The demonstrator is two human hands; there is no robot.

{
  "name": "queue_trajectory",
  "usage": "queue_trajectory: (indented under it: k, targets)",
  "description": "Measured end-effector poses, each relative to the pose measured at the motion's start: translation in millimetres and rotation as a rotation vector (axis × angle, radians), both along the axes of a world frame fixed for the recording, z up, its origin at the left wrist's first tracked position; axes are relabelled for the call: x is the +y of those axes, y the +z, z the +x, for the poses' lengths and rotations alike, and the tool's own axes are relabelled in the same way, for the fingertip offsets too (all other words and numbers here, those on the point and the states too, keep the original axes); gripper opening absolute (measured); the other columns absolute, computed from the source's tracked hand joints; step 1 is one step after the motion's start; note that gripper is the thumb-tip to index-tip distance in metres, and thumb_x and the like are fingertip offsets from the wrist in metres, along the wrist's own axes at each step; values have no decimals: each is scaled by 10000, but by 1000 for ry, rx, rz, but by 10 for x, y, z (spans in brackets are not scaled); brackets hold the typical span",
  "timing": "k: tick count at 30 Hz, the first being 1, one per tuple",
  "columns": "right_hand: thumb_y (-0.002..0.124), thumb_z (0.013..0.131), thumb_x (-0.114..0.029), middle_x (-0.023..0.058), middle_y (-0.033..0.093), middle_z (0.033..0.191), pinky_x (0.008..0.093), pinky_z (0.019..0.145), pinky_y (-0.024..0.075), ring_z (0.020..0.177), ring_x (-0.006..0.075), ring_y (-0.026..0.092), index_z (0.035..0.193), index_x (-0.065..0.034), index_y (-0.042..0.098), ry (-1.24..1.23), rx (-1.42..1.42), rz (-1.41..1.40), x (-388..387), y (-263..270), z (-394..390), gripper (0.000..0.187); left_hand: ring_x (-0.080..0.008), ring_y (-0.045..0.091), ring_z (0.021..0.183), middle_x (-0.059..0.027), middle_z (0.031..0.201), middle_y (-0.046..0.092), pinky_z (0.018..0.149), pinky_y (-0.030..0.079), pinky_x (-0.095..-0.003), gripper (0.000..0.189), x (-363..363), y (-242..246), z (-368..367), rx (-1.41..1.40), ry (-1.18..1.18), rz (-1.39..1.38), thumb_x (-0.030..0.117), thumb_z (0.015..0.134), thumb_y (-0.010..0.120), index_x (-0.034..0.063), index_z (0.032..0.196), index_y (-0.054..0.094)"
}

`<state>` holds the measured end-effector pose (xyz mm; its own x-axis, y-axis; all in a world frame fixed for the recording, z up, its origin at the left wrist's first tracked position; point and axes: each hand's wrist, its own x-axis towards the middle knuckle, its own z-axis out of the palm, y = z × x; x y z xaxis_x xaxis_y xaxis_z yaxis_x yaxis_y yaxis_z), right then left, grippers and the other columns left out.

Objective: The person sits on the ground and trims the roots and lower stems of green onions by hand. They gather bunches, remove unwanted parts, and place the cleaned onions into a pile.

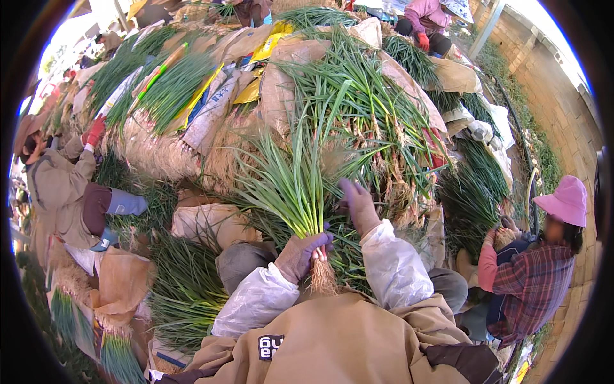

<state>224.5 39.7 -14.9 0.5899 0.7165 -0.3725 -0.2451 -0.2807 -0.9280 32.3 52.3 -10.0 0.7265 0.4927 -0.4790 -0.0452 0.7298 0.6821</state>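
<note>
My left hand (303, 254), in a purple and brown work glove, is closed around a bunch of green garlic plants (307, 201) just above the white and pink stem bases. Their stringy roots (322, 277) hang below the fist, and the long leaves fan out away from me. My right hand (357, 204), gloved likewise, is raised to the right of the bunch with its fingers apart; it looks slightly blurred and holds nothing that I can see. Beyond it lies a loose heap of the same plants (379, 120), with reddish stems and dry roots, on sacking.
Bundled plants (177, 91) lie in rows among woven sacks (213, 113) ahead. More greens (187, 293) lie at my left. A person in a pink hat (537, 278) sits at the right, handling a bunch; another with red gloves (62, 177) sits at the left. Others work at the far side.
</note>
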Motion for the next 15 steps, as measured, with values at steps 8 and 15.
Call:
queue_trajectory:
  k: [8, 15]
  targets:
    - [687, 865, -152, 51, 642, 801, 282, 671, 463, 713, 166, 565, 895, -5, 597, -134, -116, 54, 60, -17, -306, 175, -153, 623, 774, -68, 849, 653, 728, 498, -259, 248, -2, -130, 85, 59, 44, 10, 228, 882, 631, -6, 961, 645]
    - [574, 914, -139, -24, 475, 618, 244, 523, 442, 484, 90, 433, 977, -48, 601, 51, 290, 315, -150, 292, -142, 114, -188, 621, 803, -72, 863, 644, 813, 514, -318, 290, 86, 64, 103, 22, 78, -177, 194, 908, 596, -6, 1118, 600]
